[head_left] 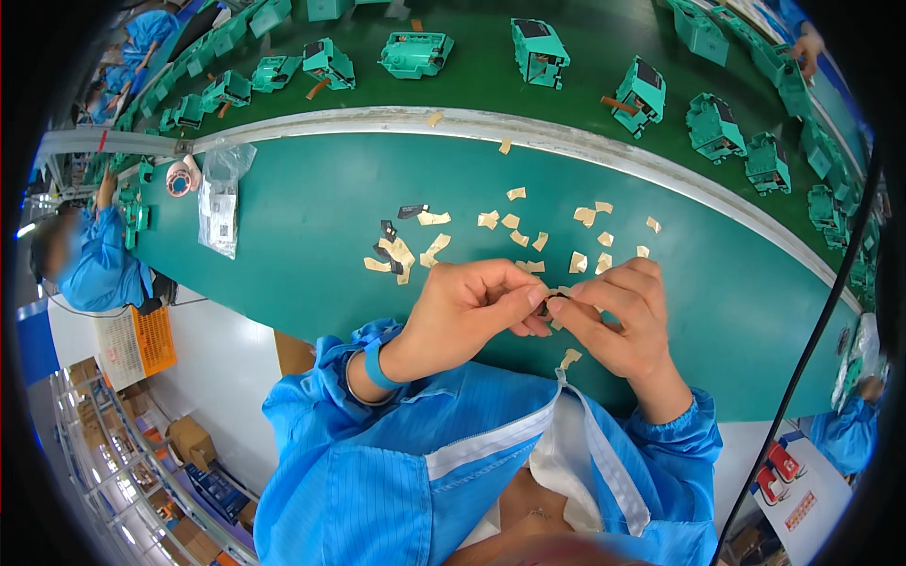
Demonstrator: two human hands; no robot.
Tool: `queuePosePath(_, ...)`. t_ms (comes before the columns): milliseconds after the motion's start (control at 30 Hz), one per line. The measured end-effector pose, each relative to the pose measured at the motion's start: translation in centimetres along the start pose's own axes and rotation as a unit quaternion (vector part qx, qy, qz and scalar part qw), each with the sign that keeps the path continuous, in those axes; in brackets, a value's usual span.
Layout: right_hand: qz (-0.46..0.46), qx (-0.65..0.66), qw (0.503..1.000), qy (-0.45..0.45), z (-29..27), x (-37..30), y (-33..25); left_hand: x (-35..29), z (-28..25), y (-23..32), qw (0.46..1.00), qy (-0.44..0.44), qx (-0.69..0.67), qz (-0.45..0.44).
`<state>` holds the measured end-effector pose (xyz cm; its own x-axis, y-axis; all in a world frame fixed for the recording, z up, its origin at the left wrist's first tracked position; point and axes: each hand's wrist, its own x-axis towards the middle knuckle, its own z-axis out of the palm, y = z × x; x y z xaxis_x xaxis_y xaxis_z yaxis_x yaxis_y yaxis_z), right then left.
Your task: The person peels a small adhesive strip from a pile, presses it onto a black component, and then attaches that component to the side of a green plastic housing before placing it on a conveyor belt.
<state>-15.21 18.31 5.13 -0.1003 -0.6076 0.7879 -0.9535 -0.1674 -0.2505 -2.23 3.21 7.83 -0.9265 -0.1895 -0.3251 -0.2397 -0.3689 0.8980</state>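
The left hand and right hand meet with thumbs and fingers pinched nearly closed on a small dark piece, partly hidden between their fingertips. Beige tape scraps lie just ahead, narrowing the forward room; taped black parts sit ahead and left of the left hand. The worktop offers open width on either side. Its near edge runs close to the wrists; a pale rail bounds it well ahead.
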Motion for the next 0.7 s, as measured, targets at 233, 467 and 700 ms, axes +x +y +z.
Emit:
queuePosePath(233, 0.094, 0.075, 0.993, 0.016, -0.7, 0.4, 0.7, 0.9, -0.7, -1.3, 0.994, 0.075, 0.058, 0.049)
queuePosePath(467, 0.397, -0.025, 0.901, 0.173, 2.0, 2.1, 9.4, 1.9, -2.2, -3.2, 0.834, 0.14, 0.487, 0.218)
queuePosePath(700, 0.438, 0.117, 0.88, 0.142, 2.1, 2.2, 12.7, 1.3, -2.7, -2.0, 0.857, 0.124, 0.446, 0.227)
